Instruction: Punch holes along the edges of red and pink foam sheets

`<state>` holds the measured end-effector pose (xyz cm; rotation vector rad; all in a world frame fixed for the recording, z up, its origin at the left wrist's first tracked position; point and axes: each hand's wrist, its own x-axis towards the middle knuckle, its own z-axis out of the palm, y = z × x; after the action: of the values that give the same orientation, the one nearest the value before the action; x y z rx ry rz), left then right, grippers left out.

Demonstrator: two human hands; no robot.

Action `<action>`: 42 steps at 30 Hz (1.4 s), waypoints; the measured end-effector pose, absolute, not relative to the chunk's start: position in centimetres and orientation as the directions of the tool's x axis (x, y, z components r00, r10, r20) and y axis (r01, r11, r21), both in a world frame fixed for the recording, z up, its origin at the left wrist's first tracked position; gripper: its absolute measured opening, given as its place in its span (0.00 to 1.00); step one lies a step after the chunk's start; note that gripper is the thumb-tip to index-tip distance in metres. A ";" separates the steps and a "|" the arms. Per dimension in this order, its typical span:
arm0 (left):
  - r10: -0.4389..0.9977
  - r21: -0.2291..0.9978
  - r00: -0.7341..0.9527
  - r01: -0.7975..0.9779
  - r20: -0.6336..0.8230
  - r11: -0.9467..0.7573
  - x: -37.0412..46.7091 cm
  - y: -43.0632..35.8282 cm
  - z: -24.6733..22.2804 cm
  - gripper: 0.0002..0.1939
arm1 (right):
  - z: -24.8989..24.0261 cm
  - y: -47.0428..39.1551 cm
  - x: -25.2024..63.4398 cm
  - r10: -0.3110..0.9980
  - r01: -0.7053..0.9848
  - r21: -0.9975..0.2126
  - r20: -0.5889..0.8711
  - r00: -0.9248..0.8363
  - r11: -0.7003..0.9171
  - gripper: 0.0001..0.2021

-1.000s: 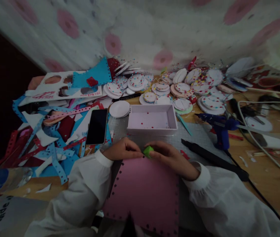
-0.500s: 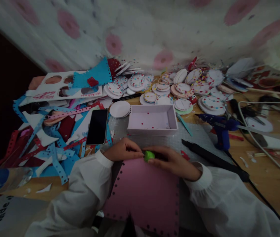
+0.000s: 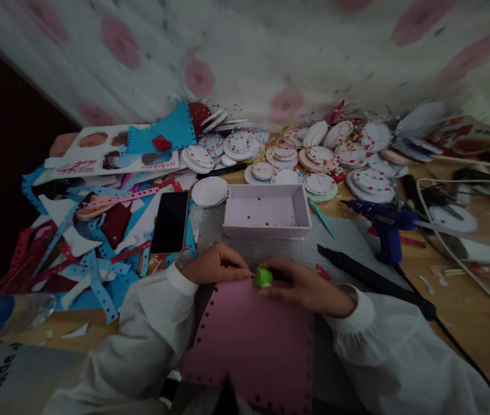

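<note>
A small, chunky bright-green plastic-looking punch [image 3: 263, 278] sits between the thumb and fingers of the right hand [image 3: 308, 285], gripped at the far edge of a thin pink sheet [image 3: 253, 334] with dark flower-shaped holes along its borders. Just beside the punch, the left hand [image 3: 214, 264] pinches that same edge. Beyond both hands, a shallow white rectangular box [image 3: 266, 231] stands on a grey mat [image 3: 349, 230]
</note>
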<state>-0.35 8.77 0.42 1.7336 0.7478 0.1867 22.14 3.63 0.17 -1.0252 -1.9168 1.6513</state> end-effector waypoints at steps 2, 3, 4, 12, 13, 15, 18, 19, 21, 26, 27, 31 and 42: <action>0.565 0.918 0.785 0.380 -0.252 -0.118 -0.3 8.8 0.4 0.14 | 0.1 3.6 22.1 0.755 0.267 -0.963 -0.159 -0.637 0.022 0.12; 0.566 0.918 0.786 0.378 -0.251 -0.118 -0.3 8.8 0.4 0.14 | 0.1 3.6 22.1 0.756 0.262 -0.965 -0.162 -0.635 0.014 0.12; 0.566 0.919 0.786 0.376 -0.250 -0.117 -0.3 8.8 0.5 0.14 | 0.1 3.6 22.0 0.756 0.254 -0.967 -0.165 -0.634 0.003 0.12; 0.560 0.909 0.784 0.398 -0.266 -0.126 -0.1 8.6 0.2 0.13 | 0.5 3.7 21.8 0.750 0.245 -0.969 -0.177 -0.638 -0.020 0.09; 0.560 0.907 0.785 0.401 -0.267 -0.130 -0.1 8.6 0.2 0.13 | 0.5 3.6 21.8 0.754 0.249 -0.968 -0.181 -0.632 -0.023 0.09; 0.558 0.903 0.786 0.406 -0.266 -0.143 -0.1 8.5 0.1 0.13 | 0.4 3.5 21.7 0.768 0.260 -0.965 -0.190 -0.611 -0.032 0.10; 0.554 0.902 0.789 0.407 -0.266 -0.146 -0.2 8.5 0.0 0.13 | 0.4 3.2 21.4 0.794 0.300 -0.953 -0.211 -0.569 -0.038 0.09; 0.553 0.905 0.790 0.402 -0.264 -0.142 -0.2 8.5 0.0 0.13 | 0.4 3.1 21.3 0.802 0.312 -0.949 -0.217 -0.556 -0.040 0.08; 0.556 0.908 0.789 0.396 -0.261 -0.137 -0.2 8.5 -0.1 0.13 | 0.5 2.9 21.1 0.814 0.328 -0.944 -0.223 -0.536 -0.043 0.07; 0.558 0.899 0.786 0.411 -0.266 -0.151 -0.1 8.5 0.1 0.14 | 0.5 2.5 20.6 0.856 0.356 -0.934 -0.208 -0.473 -0.030 0.04; 0.560 0.898 0.786 0.411 -0.263 -0.155 -0.1 8.5 0.1 0.14 | 0.5 2.4 20.5 0.864 0.358 -0.933 -0.204 -0.459 -0.030 0.04; 0.574 0.899 0.780 0.407 -0.249 -0.163 -0.2 8.7 0.3 0.12 | 0.4 2.6 20.6 0.855 0.319 -0.948 -0.175 -0.488 -0.013 0.06; 0.549 0.938 0.813 0.318 -0.195 -0.138 -0.6 9.0 0.6 0.12 | 0.7 3.1 22.3 0.791 0.329 -0.943 -0.156 -0.592 0.060 0.12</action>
<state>-0.56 8.97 0.60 1.7414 0.6748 0.2283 22.27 3.13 0.67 -1.1164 -1.9424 1.5480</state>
